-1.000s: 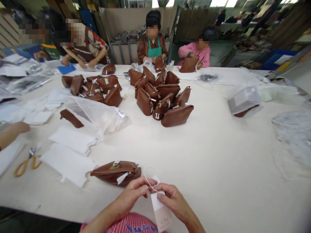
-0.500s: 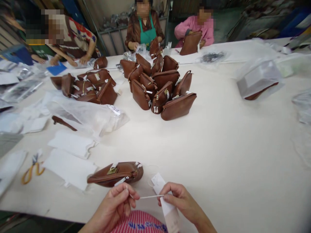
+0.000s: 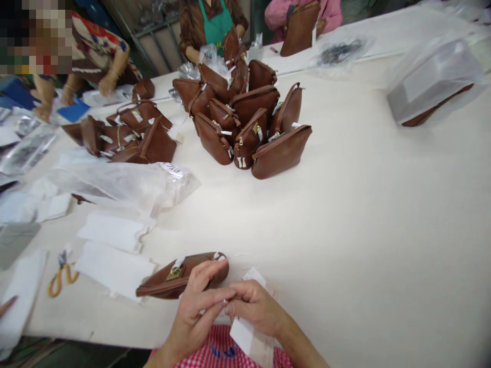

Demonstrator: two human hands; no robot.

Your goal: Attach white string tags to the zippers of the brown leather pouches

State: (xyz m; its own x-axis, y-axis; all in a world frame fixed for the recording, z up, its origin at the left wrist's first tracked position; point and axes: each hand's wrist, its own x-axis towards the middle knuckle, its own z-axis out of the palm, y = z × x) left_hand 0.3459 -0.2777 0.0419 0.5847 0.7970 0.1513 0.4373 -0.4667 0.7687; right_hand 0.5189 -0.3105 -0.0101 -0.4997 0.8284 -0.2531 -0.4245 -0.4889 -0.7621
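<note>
My left hand (image 3: 205, 301) and my right hand (image 3: 255, 306) meet at the fingertips above the table's near edge. Between the left thumb and forefinger a bit of white string shows. The right fingers pinch the string too, and a white paper hang tag (image 3: 243, 335) hangs below that hand. Another white tag (image 3: 254, 276) lies just beyond the right knuckles, with a thin loop of string beside it. Just behind my left hand a brown leather handbag (image 3: 164, 278) with a gold clasp lies on the table, partly covered by the fingers.
Brown bags stand in a cluster (image 3: 245, 122) at centre and another group (image 3: 130, 135) at left. Nearer lie a clear plastic bag (image 3: 126, 184), white sheets (image 3: 115, 268) and orange-handled scissors (image 3: 63, 276). A wrapped bag (image 3: 433, 84) sits at right. Several co-workers are across the table; a hand (image 3: 7, 306) shows at far left.
My hands have come together; the string stretched between them is now mostly hidden. My left hand now overlaps the near handbag. The view has tilted down, and a hand has appeared at far left.
</note>
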